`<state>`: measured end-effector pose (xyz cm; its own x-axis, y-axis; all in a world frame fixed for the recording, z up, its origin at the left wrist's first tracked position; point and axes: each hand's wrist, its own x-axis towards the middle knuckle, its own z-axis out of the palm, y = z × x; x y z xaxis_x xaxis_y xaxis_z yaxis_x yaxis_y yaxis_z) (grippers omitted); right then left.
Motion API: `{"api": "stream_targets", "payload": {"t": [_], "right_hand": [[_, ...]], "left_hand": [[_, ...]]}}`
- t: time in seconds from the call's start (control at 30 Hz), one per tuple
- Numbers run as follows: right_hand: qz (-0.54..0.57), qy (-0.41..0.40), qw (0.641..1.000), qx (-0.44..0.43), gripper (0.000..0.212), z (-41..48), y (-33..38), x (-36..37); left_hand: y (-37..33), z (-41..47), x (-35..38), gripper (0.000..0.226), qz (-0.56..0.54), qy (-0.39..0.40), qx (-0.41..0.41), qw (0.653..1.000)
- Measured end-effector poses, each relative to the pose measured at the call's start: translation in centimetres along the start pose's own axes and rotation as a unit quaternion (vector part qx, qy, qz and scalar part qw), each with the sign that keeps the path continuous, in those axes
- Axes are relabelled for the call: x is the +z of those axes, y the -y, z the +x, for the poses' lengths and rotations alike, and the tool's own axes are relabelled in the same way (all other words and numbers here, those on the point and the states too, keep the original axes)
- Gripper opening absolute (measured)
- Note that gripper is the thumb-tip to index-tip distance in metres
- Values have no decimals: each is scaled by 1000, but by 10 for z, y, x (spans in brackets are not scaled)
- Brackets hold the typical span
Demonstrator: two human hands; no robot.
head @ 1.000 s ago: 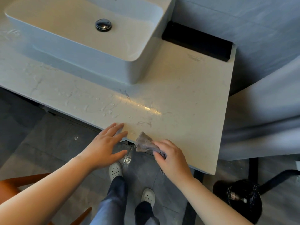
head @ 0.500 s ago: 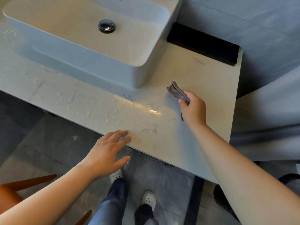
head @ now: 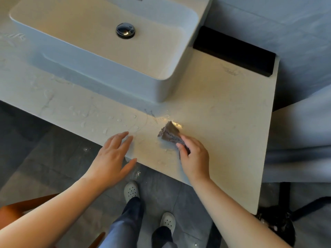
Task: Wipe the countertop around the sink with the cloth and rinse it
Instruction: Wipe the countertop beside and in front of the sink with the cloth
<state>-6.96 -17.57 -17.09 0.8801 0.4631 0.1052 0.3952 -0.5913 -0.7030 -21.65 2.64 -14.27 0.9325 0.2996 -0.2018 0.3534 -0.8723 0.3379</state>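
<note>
The fingers (head: 188, 139) of the right hand (head: 196, 158) are curled round the cloth (head: 169, 134), which is pressed on the table (head: 223, 122). Water drops (head: 100, 119), it seems, are left beside the flat left hand (head: 111, 158); rinsing is not yet done.

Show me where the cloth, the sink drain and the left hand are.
cloth (head: 169, 134), head view, on the bunched grey fabric.
sink drain (head: 125, 30), head view, on its metal cap.
left hand (head: 111, 158), head view, on the back of the hand.

Dim, soft daylight: warm on the right of the wet pale marble countertop (head: 223, 122), one bright glare spot, bluish shadow below the white rectangular ceramic basin (head: 107, 56). The edges bow.
</note>
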Motion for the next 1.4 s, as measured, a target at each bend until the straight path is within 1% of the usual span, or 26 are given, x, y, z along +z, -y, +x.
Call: {"api": "stream_targets", "payload": {"t": [0.13, 0.23, 0.3, 0.33, 0.4, 0.43, 0.5, 0.57, 0.63, 0.7, 0.77, 0.83, 0.87, 0.9, 0.93, 0.97, 1.0, 1.03, 1.07, 1.1, 1.13, 1.17, 1.2, 1.27, 1.4], "right_hand": [[18, 39, 999, -22, 31, -29, 11, 5], [36, 77, 996, -19, 31, -44, 18, 6], [58, 118, 991, 11, 31, -52, 24, 4], [85, 143, 985, 39, 31, -55, 28, 1], [162, 187, 964, 98, 28, -54, 38, -10], [199, 197, 953, 117, 27, -50, 42, -17], [249, 188, 941, 133, 29, -34, 46, -31], [277, 169, 934, 150, 31, -8, 44, -43], [280, 166, 929, 175, 25, 26, 38, -51], [278, 170, 924, 200, 28, 62, 30, -56], [298, 183, 907, 234, 30, 92, 23, -55], [317, 209, 885, 268, 31, 115, 19, -50], [317, 209, 879, 287, 32, 124, 17, -46], [297, 184, 887, 303, 35, 131, 14, -41], [246, 131, 908, 311, 38, 136, 9, -37], [167, 58, 934, 311, 40, 137, 5, -34], [80, -27, 951, 298, 39, 134, 1, -33], [16, -98, 960, 260, 38, 127, -1, -33], [-12, -132, 970, 201, 36, 118, 0, -31], [-15, -128, 984, 126, 35, 108, 1, -27], [-20, -93, 994, 47, 35, 98, 1, -21], [-46, -53, 997, -23, 35, 89, 0, -14], [-91, -25, 993, -71, 36, 83, -2, -7], [-185, -10, 977, -107, 39, 80, -7, 4], [-311, 1, 946, -90, 39, 92, -10, 9]], "left_hand": [[8, -12, 6, 82, 5, 20, -24, 999], [13, -21, 13, 81, 56, 41, -13, 997], [14, -23, 13, 81, 73, 52, -12, 996], [14, -23, 12, 81, 72, 54, -14, 996], [13, -23, 10, 83, 64, 53, -17, 996], [12, -22, 10, 84, 61, 51, -18, 997], [10, -21, 9, 85, 57, 50, -19, 997], [7, -20, 8, 87, 51, 50, -25, 997], [2, -18, 7, 88, 51, 52, -33, 997], [-2, -14, 4, 87, 46, 54, -44, 997], [-6, -9, 1, 83, 30, 42, -40, 998], [-8, -4, -2, 79, 24, 30, -20, 999], [-9, -1, -4, 78, 22, 26, -12, 999], [-8, 2, -6, 78, 19, 23, -7, 1000], [-7, 5, -7, 78, 16, 23, -4, 1000], [-6, 8, -9, 78, 16, 23, -2, 1000], [-4, 11, -10, 77, 16, 22, -1, 1000], [-1, 13, -12, 76, 15, 20, 0, 1000], [1, 16, -13, 75, 14, 19, 1, 1000], [3, 18, -14, 75, 13, 20, 4, 1000], [5, 20, -15, 74, 12, 22, 7, 1000], [7, 22, -16, 74, 12, 22, 10, 1000], [8, 23, -17, 74, 11, 22, 12, 1000], [11, 27, -18, 73, 13, 20, 14, 1000], [18, 31, -18, 70, 26, 22, 19, 999]]}}
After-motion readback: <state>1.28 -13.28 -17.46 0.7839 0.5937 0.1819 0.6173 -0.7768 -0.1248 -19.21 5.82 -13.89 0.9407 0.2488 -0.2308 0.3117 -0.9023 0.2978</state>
